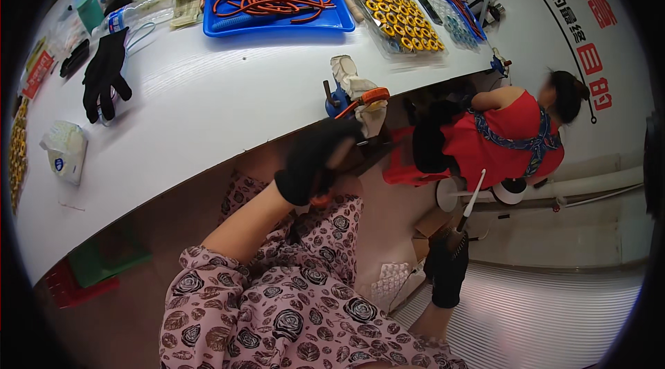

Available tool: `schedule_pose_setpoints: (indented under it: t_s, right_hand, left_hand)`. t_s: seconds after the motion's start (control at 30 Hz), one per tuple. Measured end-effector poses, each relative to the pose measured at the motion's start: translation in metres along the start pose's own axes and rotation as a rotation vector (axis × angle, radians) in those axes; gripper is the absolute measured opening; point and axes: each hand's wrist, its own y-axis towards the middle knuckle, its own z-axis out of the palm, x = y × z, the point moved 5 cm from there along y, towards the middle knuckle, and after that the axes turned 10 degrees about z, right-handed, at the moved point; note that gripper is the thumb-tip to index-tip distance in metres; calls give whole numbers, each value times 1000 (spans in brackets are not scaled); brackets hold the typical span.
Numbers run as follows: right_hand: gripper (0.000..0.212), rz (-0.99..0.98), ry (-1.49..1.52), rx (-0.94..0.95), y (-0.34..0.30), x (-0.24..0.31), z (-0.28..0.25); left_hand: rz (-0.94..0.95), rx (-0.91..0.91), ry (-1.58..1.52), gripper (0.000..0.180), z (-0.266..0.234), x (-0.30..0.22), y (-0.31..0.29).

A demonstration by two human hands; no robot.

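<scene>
A small blue bench vise [337, 101], its jaws wrapped in pale cloth, is fixed at the table edge. At its jaws sits a ring wound with orange wire [375, 96]. Just below the vise is my left hand [318, 159], in a black glove with bare fingertips; motion blurs its fingers, and a bit of orange shows under it. Off to the right, my black-gloved right hand [447, 265] is closed around the dark handle of a slim tool with a pale, tapered shaft [475, 192] pointing up. Its exact kind is unclear.
On the white table [180, 112] lie a blue tray [277, 28] of orange wires, a pack of yellow rings [398, 15], a black glove [105, 78] and a tissue pack [64, 152]. A co-worker in red [509, 137] sits to the right; cardboard boxes [431, 222] stand below.
</scene>
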Motion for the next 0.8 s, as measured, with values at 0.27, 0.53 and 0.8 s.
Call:
schedule_pose_setpoints:
  t_s: [0.27, 0.53, 0.8]
  right_hand:
    - [22, -246, -514, 161, 28, 21, 60]
    - [24, 129, -570, 463, 72, 42, 116]
    - [38, -415, -709, 577, 109, 95, 149]
  left_hand:
    - [-513, -733, -790, 14, -68, 86, 61]
    - [-912, -373, -992, 15, -12, 193, 96]
    - [-988, -244, -1147, 13, 31, 219, 98]
